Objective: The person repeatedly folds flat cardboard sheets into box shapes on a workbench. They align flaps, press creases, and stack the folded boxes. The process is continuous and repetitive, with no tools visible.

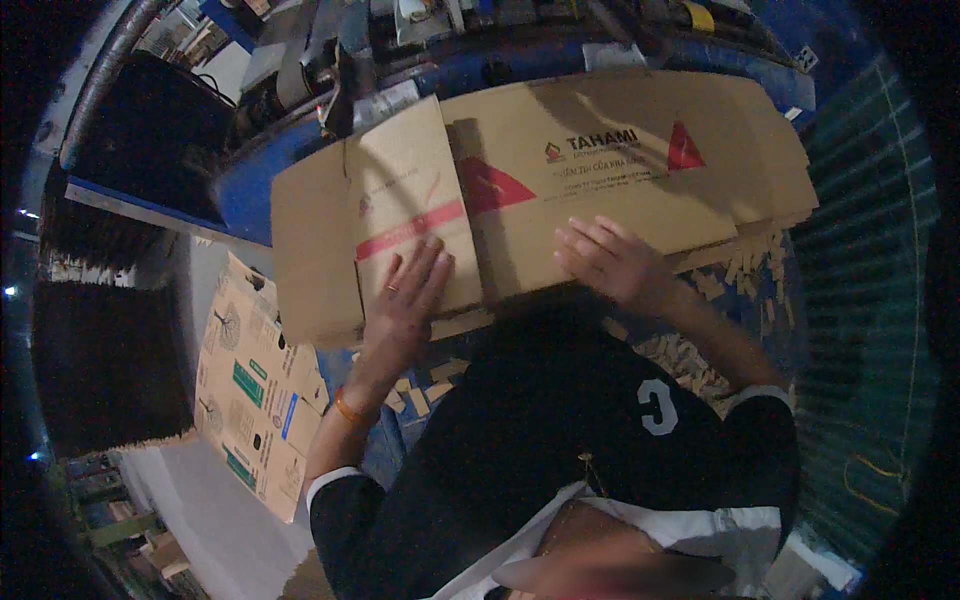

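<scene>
In front of me lies a long flat sheet of brown printed cardboard (620, 170), with red triangles and dark print on it. Toward its left end a folded cardboard flap (415, 190) with a red stripe lies on top. My left hand (408, 300) rests on the lower part of this flap, fingers stretched out. Farther right, my right hand (612, 262) lies on the sheet near its close edge, its fingers extended and slightly bent. Neither hand grips anything. More cardboard layers show beneath at the right end.
Blue machinery (520, 70) runs behind the sheet. At lower left stand printed tan cardboard sheets (250, 380), beside a dark brown stack (110, 370). Cardboard scraps (760, 280) litter the blue surface at right. A green corrugated panel (860, 330) rises on the far right.
</scene>
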The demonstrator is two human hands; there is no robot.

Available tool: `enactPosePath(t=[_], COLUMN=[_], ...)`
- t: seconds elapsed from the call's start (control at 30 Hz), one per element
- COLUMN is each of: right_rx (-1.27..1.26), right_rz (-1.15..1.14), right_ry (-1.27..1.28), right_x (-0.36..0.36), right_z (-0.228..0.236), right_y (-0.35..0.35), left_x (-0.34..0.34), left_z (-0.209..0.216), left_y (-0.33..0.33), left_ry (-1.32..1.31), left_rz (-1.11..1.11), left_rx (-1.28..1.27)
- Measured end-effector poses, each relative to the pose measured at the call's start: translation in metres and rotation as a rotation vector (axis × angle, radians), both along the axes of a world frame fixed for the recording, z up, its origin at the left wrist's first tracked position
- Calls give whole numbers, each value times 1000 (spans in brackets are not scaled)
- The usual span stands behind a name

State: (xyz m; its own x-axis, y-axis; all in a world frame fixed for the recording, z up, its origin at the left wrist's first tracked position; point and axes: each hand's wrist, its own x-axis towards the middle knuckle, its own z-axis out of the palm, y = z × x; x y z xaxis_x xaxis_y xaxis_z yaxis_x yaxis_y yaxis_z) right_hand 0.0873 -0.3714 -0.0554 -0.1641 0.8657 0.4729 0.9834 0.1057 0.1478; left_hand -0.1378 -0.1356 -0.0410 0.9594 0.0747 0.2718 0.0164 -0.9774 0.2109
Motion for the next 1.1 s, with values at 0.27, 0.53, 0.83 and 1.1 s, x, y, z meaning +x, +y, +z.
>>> enactPosePath(t=[0.27,0.53,0.83,1.1], right_rx=[-4,-145,422,-89], right_rz=[46,-214,-626,-1862], right_ry=[135,374,45,449], right_x=[106,165,220,298], right_z=[-11,-27,-27,10], right_y=[83,169,132,-222], left_x=[91,174,40,-139], left_z=[3,4,15,-41], left_y=[87,115,98,139], left_ry=[-339,-296,-354,44], left_rz=[-8,305,357,880], left_rx=[-86,264,47,-752])
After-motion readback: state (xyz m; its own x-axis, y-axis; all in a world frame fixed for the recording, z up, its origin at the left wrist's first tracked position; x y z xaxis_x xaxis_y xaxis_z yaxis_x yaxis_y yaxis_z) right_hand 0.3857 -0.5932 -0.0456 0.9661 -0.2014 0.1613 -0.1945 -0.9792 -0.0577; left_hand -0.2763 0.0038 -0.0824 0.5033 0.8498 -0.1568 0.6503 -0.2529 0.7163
